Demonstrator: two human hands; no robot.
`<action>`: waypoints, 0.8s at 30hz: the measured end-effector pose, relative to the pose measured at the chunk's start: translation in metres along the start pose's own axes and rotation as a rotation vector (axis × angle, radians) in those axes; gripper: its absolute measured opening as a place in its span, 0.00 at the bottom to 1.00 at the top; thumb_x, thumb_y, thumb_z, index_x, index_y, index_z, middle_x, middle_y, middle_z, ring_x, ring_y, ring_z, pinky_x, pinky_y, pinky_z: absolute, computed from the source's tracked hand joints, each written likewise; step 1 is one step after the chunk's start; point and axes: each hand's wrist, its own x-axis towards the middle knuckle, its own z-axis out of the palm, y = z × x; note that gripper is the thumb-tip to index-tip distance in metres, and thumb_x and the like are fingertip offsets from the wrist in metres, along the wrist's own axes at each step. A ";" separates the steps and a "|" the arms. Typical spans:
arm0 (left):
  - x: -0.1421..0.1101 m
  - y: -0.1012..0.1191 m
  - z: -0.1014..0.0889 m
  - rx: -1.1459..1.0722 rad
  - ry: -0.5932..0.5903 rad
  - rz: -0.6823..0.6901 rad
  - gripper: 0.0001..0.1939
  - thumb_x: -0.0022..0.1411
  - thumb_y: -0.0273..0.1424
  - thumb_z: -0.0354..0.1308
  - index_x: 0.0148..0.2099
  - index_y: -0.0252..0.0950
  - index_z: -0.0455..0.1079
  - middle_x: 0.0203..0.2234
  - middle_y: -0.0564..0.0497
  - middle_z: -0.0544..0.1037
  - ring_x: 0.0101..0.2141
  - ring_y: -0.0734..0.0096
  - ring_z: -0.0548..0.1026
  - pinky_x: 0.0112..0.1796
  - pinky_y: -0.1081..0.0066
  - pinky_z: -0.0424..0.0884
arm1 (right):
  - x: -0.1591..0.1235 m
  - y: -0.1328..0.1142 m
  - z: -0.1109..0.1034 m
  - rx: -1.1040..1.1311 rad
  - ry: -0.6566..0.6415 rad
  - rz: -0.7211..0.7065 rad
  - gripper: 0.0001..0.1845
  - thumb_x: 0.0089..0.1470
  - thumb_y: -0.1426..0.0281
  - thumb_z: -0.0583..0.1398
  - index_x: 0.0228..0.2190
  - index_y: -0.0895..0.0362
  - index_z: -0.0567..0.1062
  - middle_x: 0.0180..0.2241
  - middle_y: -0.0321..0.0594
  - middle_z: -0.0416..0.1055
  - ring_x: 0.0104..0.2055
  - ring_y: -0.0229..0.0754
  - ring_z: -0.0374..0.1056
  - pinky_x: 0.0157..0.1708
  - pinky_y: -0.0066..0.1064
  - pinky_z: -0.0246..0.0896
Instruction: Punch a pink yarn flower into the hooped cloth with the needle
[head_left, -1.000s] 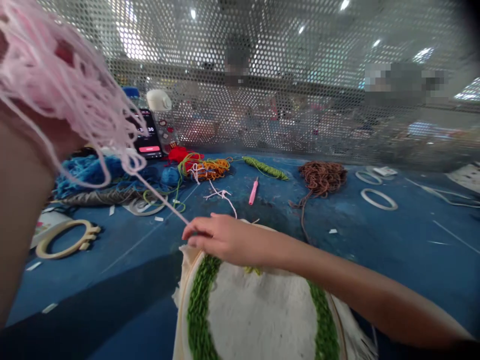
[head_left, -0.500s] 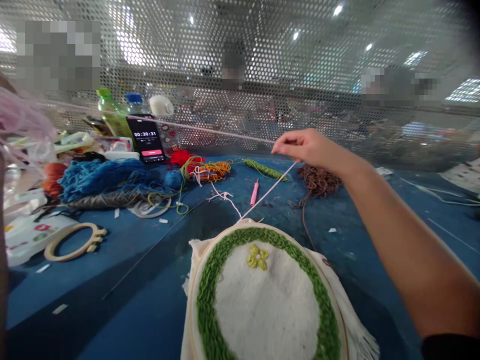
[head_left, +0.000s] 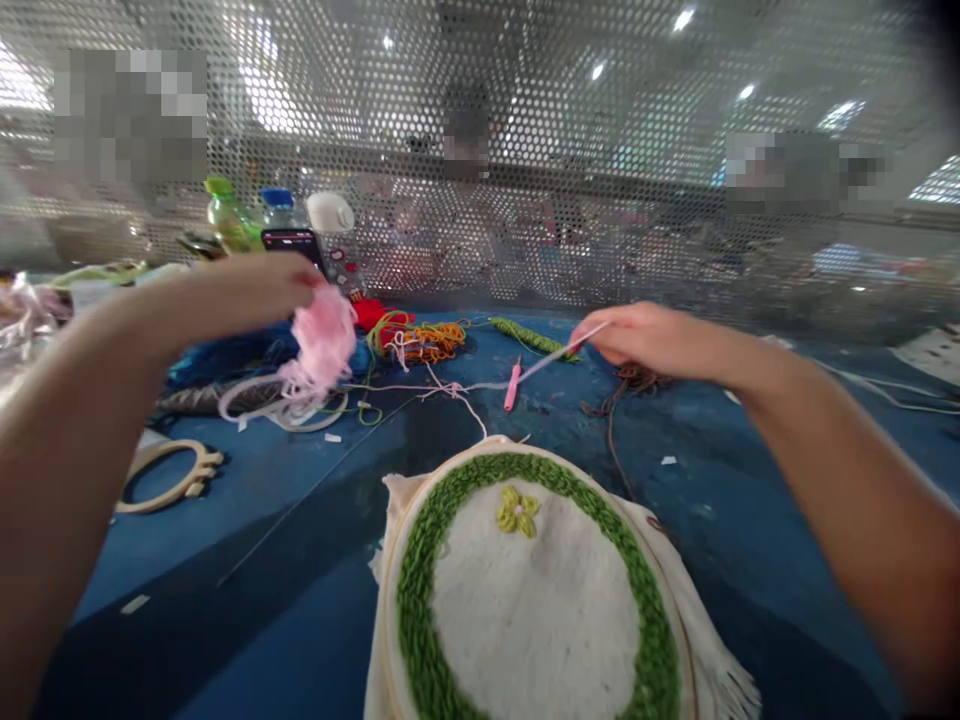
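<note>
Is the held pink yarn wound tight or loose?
Loose: the pink yarn hangs in a fluffy clump from the left hand, loops trailing, one strand running to the right hand.

Pale pink yarn [head_left: 324, 340] hangs in a loose, tangled bundle, one strand [head_left: 559, 354] running rightward.

No lettering or number can be read. The smartphone screen [head_left: 292, 243] — partly behind the left hand [head_left: 291, 276] — shows nothing legible.
</note>
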 end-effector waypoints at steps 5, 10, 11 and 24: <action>-0.015 0.063 0.036 -0.270 -0.238 0.105 0.20 0.62 0.25 0.48 0.56 0.37 0.65 0.49 0.50 0.77 0.49 0.67 0.73 0.51 0.64 0.68 | -0.015 -0.064 0.038 -0.287 0.065 -0.198 0.18 0.64 0.61 0.49 0.31 0.54 0.73 0.24 0.36 0.70 0.26 0.39 0.63 0.27 0.30 0.50; -0.041 0.123 0.056 -0.727 -0.348 0.211 0.12 0.68 0.38 0.48 0.42 0.39 0.69 0.33 0.54 0.79 0.37 0.71 0.77 0.38 0.74 0.72 | -0.020 -0.097 0.053 -0.351 0.240 -0.319 0.15 0.64 0.60 0.49 0.35 0.55 0.70 0.21 0.35 0.68 0.21 0.37 0.61 0.24 0.28 0.45; -0.043 0.125 0.055 -0.744 -0.349 0.177 0.13 0.68 0.39 0.49 0.36 0.38 0.68 0.24 0.56 0.74 0.27 0.75 0.74 0.29 0.77 0.70 | -0.017 -0.097 0.054 -0.368 0.261 -0.326 0.15 0.65 0.61 0.48 0.35 0.55 0.70 0.21 0.35 0.68 0.22 0.37 0.62 0.24 0.28 0.45; -0.038 0.093 0.014 -0.384 0.077 0.146 0.13 0.66 0.32 0.51 0.38 0.30 0.75 0.13 0.58 0.67 0.14 0.86 0.59 0.20 0.79 0.54 | -0.001 -0.121 0.181 -0.499 -0.177 -0.787 0.10 0.60 0.74 0.53 0.36 0.56 0.75 0.36 0.40 0.75 0.35 0.44 0.70 0.26 0.32 0.58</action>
